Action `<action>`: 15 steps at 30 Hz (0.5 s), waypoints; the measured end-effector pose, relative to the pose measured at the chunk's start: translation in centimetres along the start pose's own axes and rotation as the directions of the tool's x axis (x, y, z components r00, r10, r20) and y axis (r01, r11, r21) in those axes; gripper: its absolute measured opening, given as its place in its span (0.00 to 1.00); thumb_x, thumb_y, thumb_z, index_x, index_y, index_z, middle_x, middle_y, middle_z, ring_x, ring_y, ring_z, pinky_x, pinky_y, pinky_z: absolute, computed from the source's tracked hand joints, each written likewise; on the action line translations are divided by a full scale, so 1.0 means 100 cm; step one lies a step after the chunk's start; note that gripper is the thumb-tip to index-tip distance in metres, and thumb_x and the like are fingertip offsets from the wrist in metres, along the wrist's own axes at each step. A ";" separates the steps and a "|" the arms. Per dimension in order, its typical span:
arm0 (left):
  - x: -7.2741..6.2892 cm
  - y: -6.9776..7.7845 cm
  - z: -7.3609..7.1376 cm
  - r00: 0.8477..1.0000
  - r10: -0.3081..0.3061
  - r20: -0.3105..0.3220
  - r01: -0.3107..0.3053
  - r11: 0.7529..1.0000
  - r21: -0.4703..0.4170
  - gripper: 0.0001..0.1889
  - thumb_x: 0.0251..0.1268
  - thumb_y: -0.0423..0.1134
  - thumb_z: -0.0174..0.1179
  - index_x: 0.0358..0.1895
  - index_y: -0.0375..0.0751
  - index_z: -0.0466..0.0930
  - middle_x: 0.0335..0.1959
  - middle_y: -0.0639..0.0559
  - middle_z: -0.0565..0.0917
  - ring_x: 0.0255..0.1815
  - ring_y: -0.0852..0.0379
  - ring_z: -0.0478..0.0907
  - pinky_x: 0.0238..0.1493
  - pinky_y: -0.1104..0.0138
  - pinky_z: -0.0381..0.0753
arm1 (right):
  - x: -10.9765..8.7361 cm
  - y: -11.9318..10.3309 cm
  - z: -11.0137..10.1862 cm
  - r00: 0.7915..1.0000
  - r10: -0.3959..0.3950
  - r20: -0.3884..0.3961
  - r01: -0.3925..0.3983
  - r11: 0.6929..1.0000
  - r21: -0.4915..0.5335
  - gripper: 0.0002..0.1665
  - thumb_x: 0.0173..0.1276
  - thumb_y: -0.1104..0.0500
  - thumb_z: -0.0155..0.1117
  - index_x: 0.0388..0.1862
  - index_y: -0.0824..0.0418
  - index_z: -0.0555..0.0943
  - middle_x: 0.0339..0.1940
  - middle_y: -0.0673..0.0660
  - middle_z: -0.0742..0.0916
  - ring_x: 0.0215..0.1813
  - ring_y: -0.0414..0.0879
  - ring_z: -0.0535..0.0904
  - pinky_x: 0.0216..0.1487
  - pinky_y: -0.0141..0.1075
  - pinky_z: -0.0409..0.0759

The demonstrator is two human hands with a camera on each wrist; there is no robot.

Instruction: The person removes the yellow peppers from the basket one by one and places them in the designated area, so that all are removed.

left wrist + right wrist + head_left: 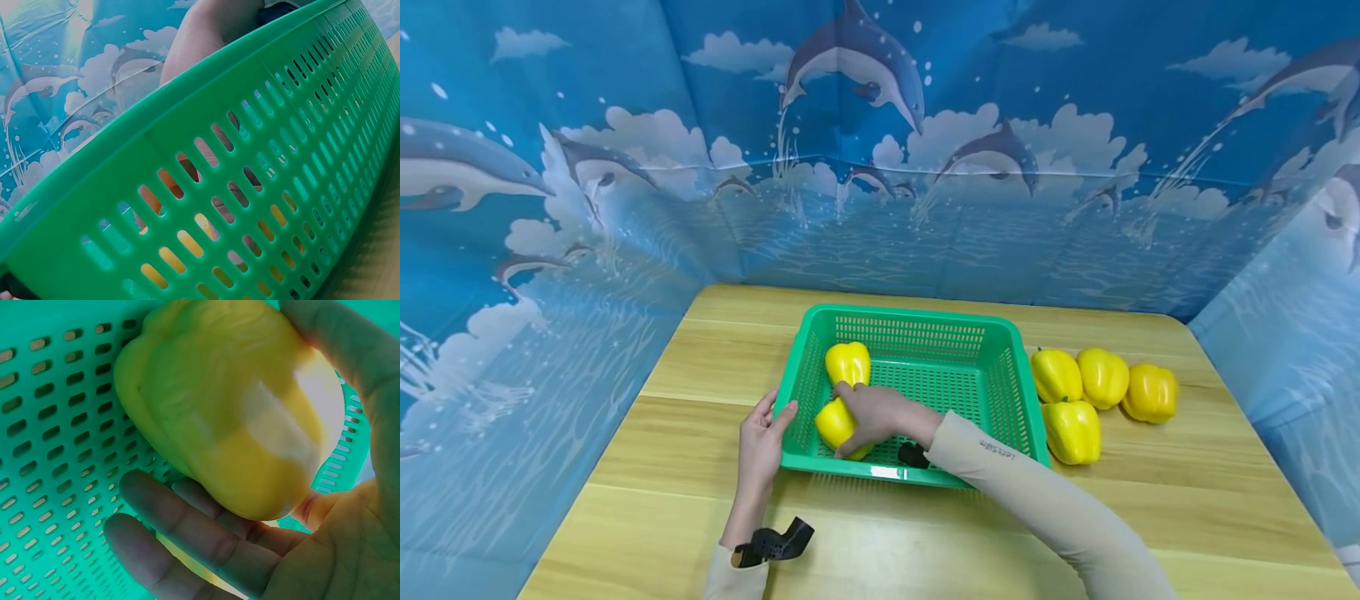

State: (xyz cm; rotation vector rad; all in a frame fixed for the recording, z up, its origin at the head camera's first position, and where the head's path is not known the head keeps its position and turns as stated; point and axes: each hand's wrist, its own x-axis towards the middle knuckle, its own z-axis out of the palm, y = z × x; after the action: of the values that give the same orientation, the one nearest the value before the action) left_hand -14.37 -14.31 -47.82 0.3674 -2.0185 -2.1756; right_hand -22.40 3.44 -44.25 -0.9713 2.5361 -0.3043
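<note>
A green plastic basket [917,315] with slotted walls stands on the table. My right hand [880,412] reaches into its left part and holds a yellow bell pepper [835,423] near the front left corner. In the right wrist view, the thumb and fingers curve around that bell pepper [231,419]. Just behind it in the basket lies another yellow bell pepper [847,362]. At the basket's left edge my left hand [762,442] grips the rim, thumb on top. The left wrist view mostly shows the basket's outer wall [206,181], with the left hand nearly hidden.
Several yellow bell peppers [1103,377] sit in a group on the wooden table [1180,492], right of the basket. Blue cloth [880,242] printed with dolphins hangs around the table. A black device [778,542] is strapped to the left wrist.
</note>
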 end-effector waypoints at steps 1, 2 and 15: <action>0.000 0.000 0.000 1.000 0.000 0.000 0.000 1.000 -0.001 0.25 0.69 0.42 0.58 0.66 0.37 0.67 0.47 0.34 0.82 0.42 0.42 0.82 0.40 0.60 0.82 | 0.000 0.000 0.000 1.000 0.001 -0.002 -0.001 1.000 0.006 0.52 0.46 0.36 0.76 0.64 0.55 0.64 0.42 0.53 0.79 0.33 0.44 0.74 0.34 0.36 0.74; 0.000 0.000 0.000 1.000 0.001 0.002 -0.001 1.000 -0.002 0.26 0.69 0.42 0.58 0.66 0.37 0.67 0.47 0.34 0.82 0.42 0.42 0.82 0.40 0.60 0.82 | 0.000 0.001 -0.001 1.000 0.000 -0.002 0.000 1.000 0.011 0.52 0.45 0.36 0.76 0.64 0.55 0.64 0.42 0.53 0.79 0.33 0.44 0.74 0.34 0.36 0.74; 0.000 -0.001 0.000 1.000 0.015 -0.004 -0.015 1.000 -0.014 0.25 0.68 0.40 0.58 0.65 0.36 0.68 0.46 0.33 0.82 0.41 0.42 0.82 0.39 0.60 0.82 | -0.004 0.005 -0.005 1.000 -0.005 -0.010 0.006 0.997 0.072 0.53 0.47 0.35 0.75 0.65 0.57 0.64 0.39 0.50 0.79 0.33 0.43 0.74 0.34 0.36 0.74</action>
State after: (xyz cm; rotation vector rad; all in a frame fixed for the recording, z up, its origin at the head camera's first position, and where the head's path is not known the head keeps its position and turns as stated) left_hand -14.41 -14.27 -47.90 0.3532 -1.9972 -2.1774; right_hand -22.63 4.14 -43.81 -0.9520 2.5126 -0.4005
